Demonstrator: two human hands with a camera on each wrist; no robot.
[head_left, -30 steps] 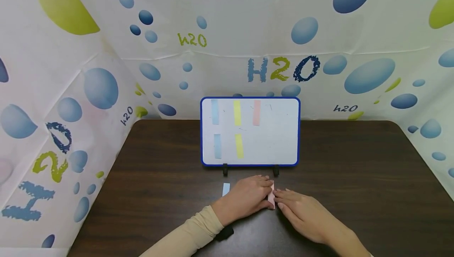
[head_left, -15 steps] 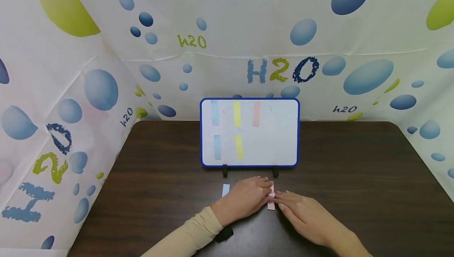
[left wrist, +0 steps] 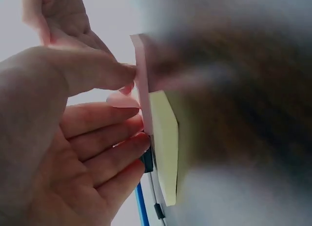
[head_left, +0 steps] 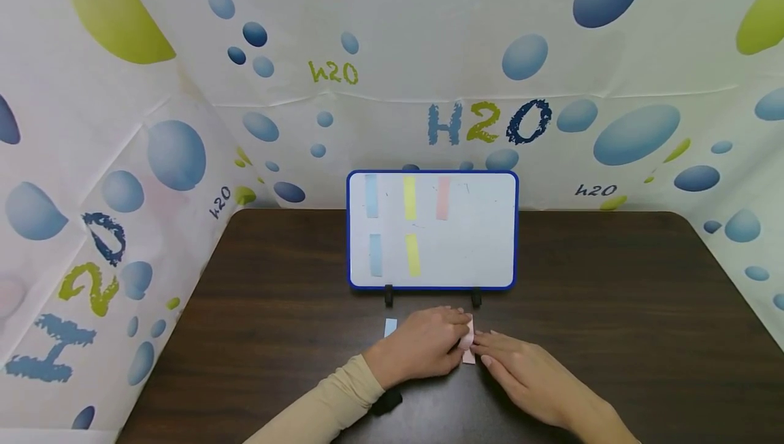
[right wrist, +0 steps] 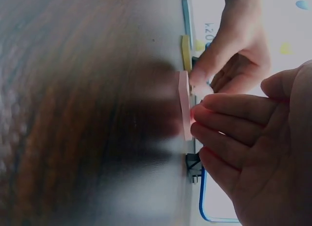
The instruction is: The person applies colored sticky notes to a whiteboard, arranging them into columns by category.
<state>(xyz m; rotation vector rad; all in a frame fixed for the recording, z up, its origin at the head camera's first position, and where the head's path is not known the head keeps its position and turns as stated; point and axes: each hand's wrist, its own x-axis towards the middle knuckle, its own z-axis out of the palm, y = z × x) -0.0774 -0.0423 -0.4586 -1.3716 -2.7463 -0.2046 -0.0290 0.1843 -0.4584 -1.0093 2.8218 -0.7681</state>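
Observation:
A narrow pink sticky note pad (head_left: 468, 357) lies on the table before the whiteboard. My left hand (head_left: 419, 343) reaches over it from the left and pinches its top sticky note (left wrist: 122, 99), whose near end bows up off the pad. My right hand (head_left: 533, 376) rests at the pad's right side, with fairly straight fingers (right wrist: 234, 109) touching its edge. A yellow sticky note pad (left wrist: 165, 143) lies beside the pink one; in the head view my left hand covers it. Farther left, the end of a blue pad (head_left: 390, 327) shows.
The blue-framed whiteboard (head_left: 478, 246) stands on black feet (head_left: 476, 296). It bears blue, yellow and pink strips in two rows, with a single blue (head_left: 376, 255) and yellow strip (head_left: 413, 255) below. A black object (head_left: 387, 402) lies under my left forearm. Printed curtains (head_left: 392, 22) surround the table.
My left thumb has drawn back from the pad's near end, and the top pink note has lifted and curled up there. The right hand has hardly moved.

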